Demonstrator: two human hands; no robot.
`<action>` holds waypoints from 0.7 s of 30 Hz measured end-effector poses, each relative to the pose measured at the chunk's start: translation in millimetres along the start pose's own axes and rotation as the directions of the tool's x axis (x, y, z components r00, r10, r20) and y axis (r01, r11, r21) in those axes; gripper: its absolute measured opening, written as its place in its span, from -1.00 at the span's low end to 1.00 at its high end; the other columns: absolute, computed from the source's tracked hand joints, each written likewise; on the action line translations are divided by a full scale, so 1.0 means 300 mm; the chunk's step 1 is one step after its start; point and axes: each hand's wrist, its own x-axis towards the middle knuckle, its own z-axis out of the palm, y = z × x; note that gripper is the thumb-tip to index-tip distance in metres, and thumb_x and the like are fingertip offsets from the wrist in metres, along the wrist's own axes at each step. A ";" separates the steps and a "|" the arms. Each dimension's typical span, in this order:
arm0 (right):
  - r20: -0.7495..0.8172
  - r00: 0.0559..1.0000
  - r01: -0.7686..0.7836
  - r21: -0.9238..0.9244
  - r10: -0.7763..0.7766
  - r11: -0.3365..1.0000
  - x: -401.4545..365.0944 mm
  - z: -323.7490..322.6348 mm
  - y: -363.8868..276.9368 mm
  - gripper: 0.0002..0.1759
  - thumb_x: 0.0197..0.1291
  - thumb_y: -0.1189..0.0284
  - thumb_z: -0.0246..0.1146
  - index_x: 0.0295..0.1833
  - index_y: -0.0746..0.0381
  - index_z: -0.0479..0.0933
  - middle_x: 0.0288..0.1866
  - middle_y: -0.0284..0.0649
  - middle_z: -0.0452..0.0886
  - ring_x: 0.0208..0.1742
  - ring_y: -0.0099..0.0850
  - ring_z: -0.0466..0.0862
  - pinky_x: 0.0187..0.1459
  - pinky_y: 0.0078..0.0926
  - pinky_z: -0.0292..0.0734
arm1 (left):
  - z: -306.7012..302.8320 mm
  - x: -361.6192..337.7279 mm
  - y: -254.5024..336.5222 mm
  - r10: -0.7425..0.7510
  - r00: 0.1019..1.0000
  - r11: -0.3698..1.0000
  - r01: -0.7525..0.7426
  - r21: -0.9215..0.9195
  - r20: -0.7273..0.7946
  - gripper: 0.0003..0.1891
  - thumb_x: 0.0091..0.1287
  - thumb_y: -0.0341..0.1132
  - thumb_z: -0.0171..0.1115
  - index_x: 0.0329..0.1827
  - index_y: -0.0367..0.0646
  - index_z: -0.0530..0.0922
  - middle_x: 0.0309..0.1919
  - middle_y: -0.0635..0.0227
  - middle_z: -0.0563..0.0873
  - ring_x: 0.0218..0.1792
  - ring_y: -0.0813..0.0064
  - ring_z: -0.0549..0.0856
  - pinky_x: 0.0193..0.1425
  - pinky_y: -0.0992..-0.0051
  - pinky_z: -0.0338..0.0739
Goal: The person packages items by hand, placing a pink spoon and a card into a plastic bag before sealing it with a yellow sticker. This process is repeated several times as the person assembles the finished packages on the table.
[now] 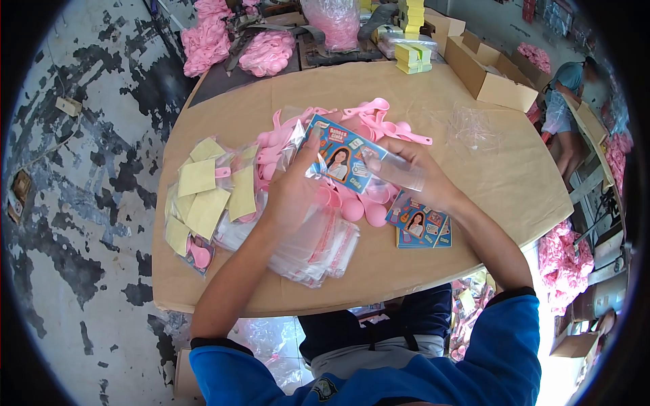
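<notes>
Between my hands, above the table, is a blue printed card (342,152) with a clear plastic bag (403,172) about it; how far the card sits inside is hard to tell. My left hand (296,186) grips its left side, thumb on the printed face. From the right, my right hand (426,177) pinches the card and the plastic. Pink measuring spoons (374,211) lie heaped beneath and behind both hands. A stack of similar blue cards (423,230) rests below my right hand. Flat clear bags (305,250) are piled near my left forearm.
Filled bags with pale yellow cards (206,191) lie at the table's left. Loose clear plastic (477,128) is at the right. Behind stand a cardboard box (491,78), yellow card bundles (413,57) and bagged pink spoons (267,53). Another person (569,84) is at far right.
</notes>
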 end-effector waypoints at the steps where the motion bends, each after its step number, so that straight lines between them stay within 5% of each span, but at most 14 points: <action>1: 0.003 0.998 0.062 0.080 -0.063 0.995 0.005 0.017 0.012 -0.81 0.30 0.36 0.29 -0.17 0.28 0.62 -0.44 -0.43 0.60 -0.39 -0.72 0.50 -0.34 -0.63 0.44 | -0.002 0.000 0.002 -0.028 0.999 0.999 0.027 0.025 0.042 -0.33 0.40 -0.17 0.22 0.46 -0.24 0.16 0.33 0.11 0.45 0.28 0.40 0.49 0.31 0.40 0.44; 2: 0.001 0.992 0.125 0.158 -0.127 0.980 0.011 0.024 0.025 -0.80 0.29 0.34 0.31 -0.22 0.28 0.61 -0.48 -0.44 0.56 -0.41 -0.72 0.48 -0.36 -0.64 0.42 | 0.002 -0.002 -0.011 0.005 0.995 0.989 -0.020 0.148 0.103 -0.32 0.36 -0.18 0.26 0.45 -0.24 0.19 0.32 0.11 0.46 0.28 0.40 0.49 0.32 0.38 0.43; 5: 0.127 0.991 0.042 -0.057 -0.035 0.998 0.009 -0.038 0.089 -0.81 0.28 0.36 0.29 -0.29 0.27 0.58 -0.44 -0.46 0.53 -0.38 -0.71 0.46 -0.34 -0.66 0.41 | 0.009 -0.032 -0.047 -0.030 0.969 0.891 -0.084 0.446 0.243 -0.34 0.18 -0.26 0.41 0.33 -0.21 0.36 0.26 0.15 0.52 0.25 0.42 0.51 0.31 0.37 0.43; 9: 0.076 0.996 0.069 -0.334 -0.046 0.940 0.041 -0.152 0.049 -0.79 0.31 0.34 0.24 -0.18 0.28 0.61 -0.34 -0.41 0.57 -0.29 -0.62 0.50 -0.22 -0.57 0.46 | -0.034 -0.017 -0.032 0.143 0.987 0.877 -0.158 0.455 0.067 -0.53 0.17 -0.43 0.37 0.16 -0.18 0.47 0.21 0.20 0.56 0.18 0.50 0.55 0.23 0.44 0.47; 10: 0.002 1.000 0.015 -0.456 -0.016 0.890 0.076 -0.230 0.062 -0.73 0.34 0.29 0.22 -0.10 0.28 0.65 -0.30 -0.31 0.64 -0.23 -0.52 0.56 -0.15 -0.50 0.48 | -0.043 -0.017 -0.012 0.166 0.985 0.877 -0.130 0.464 -0.038 -0.58 0.19 -0.48 0.35 0.13 -0.19 0.49 0.18 0.23 0.58 0.15 0.52 0.56 0.20 0.47 0.47; 12: 0.010 0.978 0.123 -0.835 -0.208 0.537 0.083 -0.338 0.100 -0.72 0.32 0.32 0.21 -0.02 0.29 0.61 -0.23 -0.12 0.65 -0.19 -0.32 0.60 -0.10 -0.38 0.51 | -0.057 0.013 0.000 0.245 0.967 0.913 -0.206 0.352 -0.068 -0.56 0.18 -0.52 0.36 0.14 -0.23 0.51 0.13 0.28 0.63 0.06 0.58 0.61 0.10 0.55 0.53; 15: 0.067 0.969 0.161 -0.903 -0.239 0.398 0.094 -0.386 0.214 -0.71 0.30 0.36 0.21 0.04 0.29 0.58 -0.12 0.04 0.64 -0.10 -0.17 0.59 -0.04 -0.26 0.50 | -0.077 0.026 0.000 0.258 0.964 0.915 -0.221 0.337 -0.067 -0.55 0.19 -0.51 0.36 0.18 -0.26 0.49 0.12 0.27 0.64 0.08 0.55 0.62 0.20 0.51 0.50; 21: -0.174 0.983 -0.178 -0.829 0.059 0.531 0.060 -0.333 0.087 -0.75 0.33 0.37 0.19 -0.03 0.32 0.55 -0.35 -0.14 0.63 -0.36 -0.36 0.59 -0.26 -0.39 0.50 | -0.076 0.016 -0.012 0.227 0.970 0.915 -0.181 0.360 -0.090 -0.56 0.21 -0.48 0.36 0.17 -0.26 0.50 0.12 0.26 0.64 0.10 0.52 0.61 0.24 0.49 0.47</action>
